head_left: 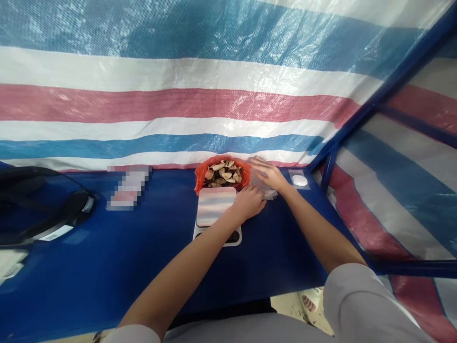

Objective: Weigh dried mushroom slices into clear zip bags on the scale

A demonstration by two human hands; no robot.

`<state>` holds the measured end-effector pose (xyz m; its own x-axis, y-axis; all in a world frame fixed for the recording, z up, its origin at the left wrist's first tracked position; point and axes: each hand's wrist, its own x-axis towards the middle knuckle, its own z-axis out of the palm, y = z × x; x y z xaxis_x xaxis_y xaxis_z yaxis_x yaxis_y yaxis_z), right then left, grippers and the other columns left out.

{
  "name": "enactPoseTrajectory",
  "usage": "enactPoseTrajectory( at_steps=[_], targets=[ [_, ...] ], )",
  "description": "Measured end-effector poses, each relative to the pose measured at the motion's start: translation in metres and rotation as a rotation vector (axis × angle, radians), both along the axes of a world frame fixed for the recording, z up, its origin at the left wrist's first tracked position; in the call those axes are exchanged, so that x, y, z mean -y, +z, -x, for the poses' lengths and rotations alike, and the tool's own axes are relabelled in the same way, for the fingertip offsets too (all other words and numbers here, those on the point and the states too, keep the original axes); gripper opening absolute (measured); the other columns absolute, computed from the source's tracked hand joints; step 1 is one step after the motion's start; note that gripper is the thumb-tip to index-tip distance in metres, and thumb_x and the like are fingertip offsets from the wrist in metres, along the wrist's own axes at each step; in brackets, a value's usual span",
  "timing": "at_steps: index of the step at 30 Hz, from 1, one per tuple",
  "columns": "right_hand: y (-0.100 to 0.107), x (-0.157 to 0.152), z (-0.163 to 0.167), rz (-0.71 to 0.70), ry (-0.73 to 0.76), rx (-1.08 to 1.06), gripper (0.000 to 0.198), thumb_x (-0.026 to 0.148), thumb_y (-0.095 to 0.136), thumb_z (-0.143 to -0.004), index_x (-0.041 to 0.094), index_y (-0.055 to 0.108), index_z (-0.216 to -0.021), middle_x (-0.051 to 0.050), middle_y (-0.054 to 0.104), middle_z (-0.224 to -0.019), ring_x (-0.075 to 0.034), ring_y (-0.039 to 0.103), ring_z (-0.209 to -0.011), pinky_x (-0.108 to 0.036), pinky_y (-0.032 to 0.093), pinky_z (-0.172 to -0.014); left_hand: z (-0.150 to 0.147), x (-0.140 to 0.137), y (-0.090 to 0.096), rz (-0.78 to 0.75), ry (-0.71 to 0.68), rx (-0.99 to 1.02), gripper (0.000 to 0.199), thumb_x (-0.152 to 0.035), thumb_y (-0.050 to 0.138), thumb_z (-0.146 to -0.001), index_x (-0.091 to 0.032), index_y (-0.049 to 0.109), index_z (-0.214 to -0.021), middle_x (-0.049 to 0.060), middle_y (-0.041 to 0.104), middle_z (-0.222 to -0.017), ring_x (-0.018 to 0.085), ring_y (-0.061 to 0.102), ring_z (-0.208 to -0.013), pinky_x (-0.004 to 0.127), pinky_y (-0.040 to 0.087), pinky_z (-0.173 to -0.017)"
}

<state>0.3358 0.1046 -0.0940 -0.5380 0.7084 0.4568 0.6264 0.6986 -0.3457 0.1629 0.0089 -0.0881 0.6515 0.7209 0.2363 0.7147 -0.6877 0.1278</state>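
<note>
Blue tabletop [153, 257]: right fingers [267, 168] touch clear plastic [270, 195] (white label [56, 233] illegible).

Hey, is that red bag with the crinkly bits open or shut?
Open. The red bag's mouth is spread wide, and a heap of dried pieces shows inside it from above.

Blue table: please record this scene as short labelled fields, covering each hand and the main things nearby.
Surface: blue table
Left hand: beside clear plastic, grip unclear
Right hand: over the same plastic, grip unclear
Red bag: open, holding dried slices
Scale: in front of the bag, partly hidden by the left arm
Backdrop: striped sheet
</note>
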Motion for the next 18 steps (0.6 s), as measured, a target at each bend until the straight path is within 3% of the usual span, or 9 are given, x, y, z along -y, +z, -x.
enactPoseTrajectory(
  at_steps=[4, 7, 14, 18],
  targets=[
    [0.017, 0.025, -0.002, -0.055, -0.071, -0.091, 0.039, 0.028, 0.045, -0.099, 0.025, 0.07, -0.13, -0.004, 0.062, -0.145, -0.025, 0.044, -0.148, -0.048, 0.038, -0.123, 0.004, 0.006, 0.011, -0.009, -0.018, 0.007, 0.029, -0.031, 0.051, -0.1, -0.011, 0.07, -0.11, 0.017, 0.071, -0.114, 0.031, 0.066, -0.112, 0.043, 0.052, -0.097],
    [0.016, 0.048, -0.002, -0.054, -0.175, -0.162, 0.036, 0.031, 0.048, -0.099, 0.025, 0.071, -0.126, -0.005, 0.065, -0.141, -0.026, 0.049, -0.144, -0.048, 0.041, -0.121, 0.02, 0.013, 0.017, -0.049, -0.04, 0.056, 0.023, -0.029, 0.053, -0.099, -0.015, 0.07, -0.106, 0.016, 0.071, -0.112, 0.03, 0.066, -0.112, 0.043, 0.052, -0.098],
    [-0.008, 0.102, 0.024, -0.04, -0.208, -0.073, 0.031, 0.033, 0.051, -0.1, 0.028, 0.075, -0.118, -0.004, 0.069, -0.135, -0.026, 0.057, -0.136, -0.046, 0.05, -0.114, 0.093, 0.03, 0.019, -0.14, 0.097, 0.195, 0.026, -0.029, 0.053, -0.098, -0.019, 0.071, -0.114, 0.014, 0.072, -0.119, 0.03, 0.066, -0.114, 0.047, 0.05, -0.103],
    [-0.015, 0.118, 0.044, -0.075, -0.238, 0.022, 0.03, 0.035, 0.051, -0.101, 0.028, 0.076, -0.117, -0.004, 0.068, -0.136, -0.029, 0.057, -0.137, -0.05, 0.047, -0.116, 0.138, 0.037, 0.013, -0.171, 0.239, 0.26, 0.034, -0.033, 0.046, -0.099, -0.02, 0.071, -0.119, 0.012, 0.072, -0.127, 0.029, 0.064, -0.121, 0.049, 0.041, -0.115]
  ],
)
